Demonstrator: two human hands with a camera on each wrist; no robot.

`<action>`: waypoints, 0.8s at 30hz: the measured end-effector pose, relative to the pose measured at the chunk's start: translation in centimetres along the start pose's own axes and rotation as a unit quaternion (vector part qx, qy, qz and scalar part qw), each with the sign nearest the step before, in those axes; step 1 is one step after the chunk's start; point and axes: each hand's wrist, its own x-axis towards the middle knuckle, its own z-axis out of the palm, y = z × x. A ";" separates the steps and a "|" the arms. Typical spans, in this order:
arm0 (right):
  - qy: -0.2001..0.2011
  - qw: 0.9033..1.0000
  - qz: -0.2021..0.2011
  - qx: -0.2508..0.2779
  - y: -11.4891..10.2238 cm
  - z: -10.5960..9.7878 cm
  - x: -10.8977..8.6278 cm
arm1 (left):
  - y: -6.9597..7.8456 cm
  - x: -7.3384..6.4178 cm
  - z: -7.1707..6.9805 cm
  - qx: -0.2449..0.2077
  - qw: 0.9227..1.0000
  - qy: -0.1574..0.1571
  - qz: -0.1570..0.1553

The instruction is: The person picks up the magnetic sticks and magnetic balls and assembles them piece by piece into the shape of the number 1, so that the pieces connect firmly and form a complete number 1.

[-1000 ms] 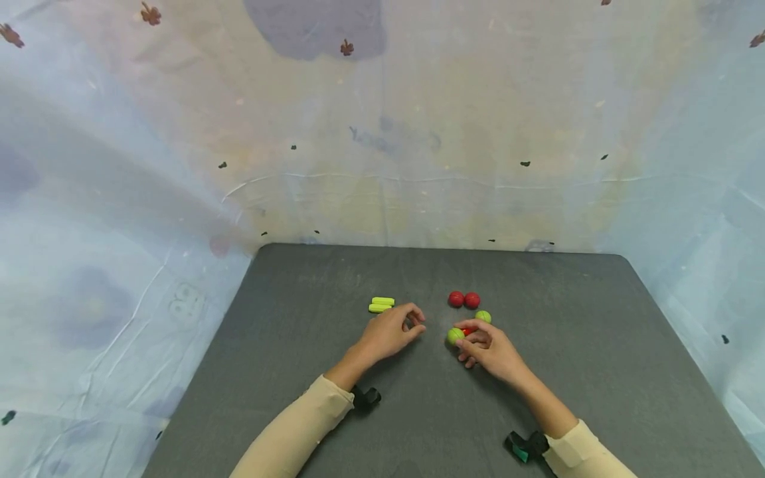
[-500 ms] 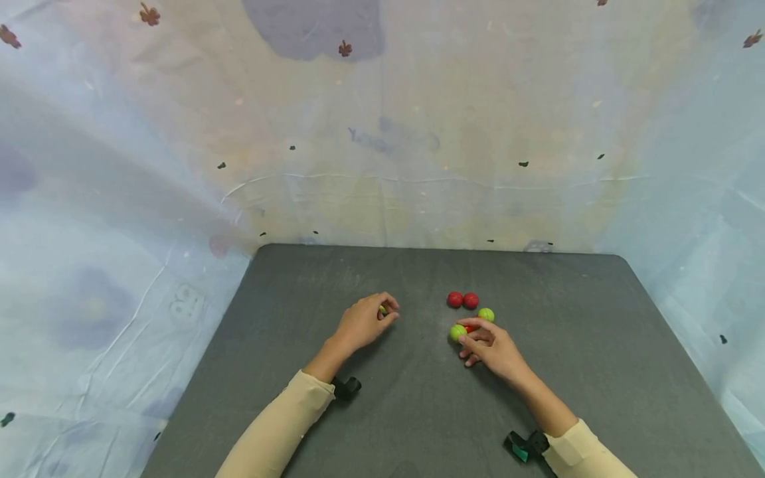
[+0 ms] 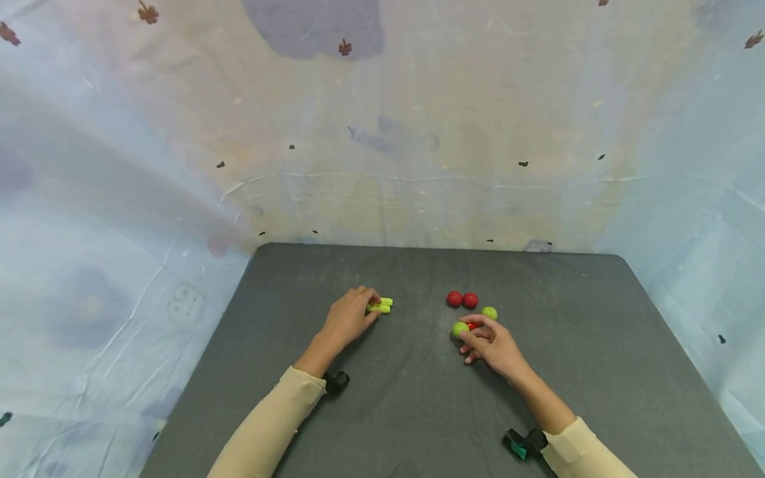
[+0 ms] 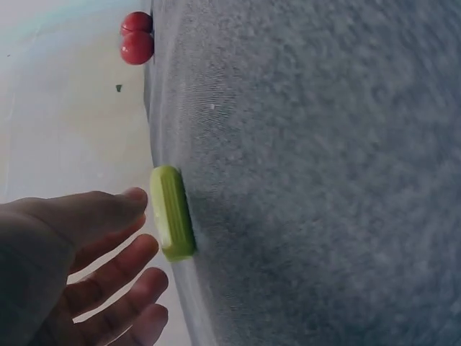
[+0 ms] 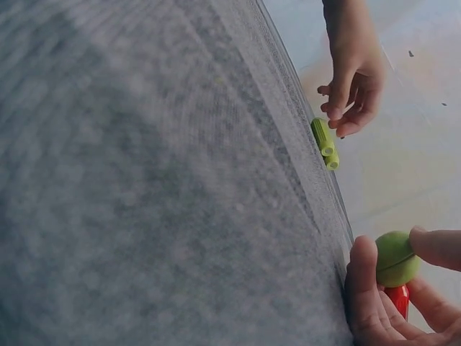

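Note:
Two short lime-green ribbed rods [image 3: 381, 307] lie side by side on the dark tabletop. My left hand [image 3: 350, 316] is at their left end, thumb and fingers loosely bent and spread, with a small gap to the rod [image 4: 173, 214] in the left wrist view. My right hand [image 3: 495, 345] pinches a green ball [image 5: 397, 259] between thumb and fingers. A red rod [image 5: 397, 298] extends from that ball, partly hidden by the fingers. Beyond it, a second green ball [image 3: 490, 313] lines up with the red rod, like a small dumbbell.
Two red balls [image 3: 462, 300] sit together on the table [image 3: 394, 411], just behind the right hand. A patterned pale sheet [image 3: 382, 133] hangs behind the table and along both sides. Each wrist wears a small black camera, such as the right one [image 3: 526, 443].
My left hand has moved left, passing over the green rods to their left end. My right hand stays nearly in place, while the green balls and red rod shift slightly up and right.

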 end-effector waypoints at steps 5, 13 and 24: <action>0.002 1.000 0.002 0.006 0.0 0.0 0.0 | -0.1 0.1 0.2 0.028 1.000 -0.008 0.006; -0.004 1.000 0.005 0.006 0.1 -0.1 0.0 | 0.1 0.2 0.5 0.040 0.999 -0.014 0.005; -0.021 1.000 0.001 0.020 0.3 -0.5 0.1 | 0.3 0.1 0.7 0.041 0.999 -0.024 0.015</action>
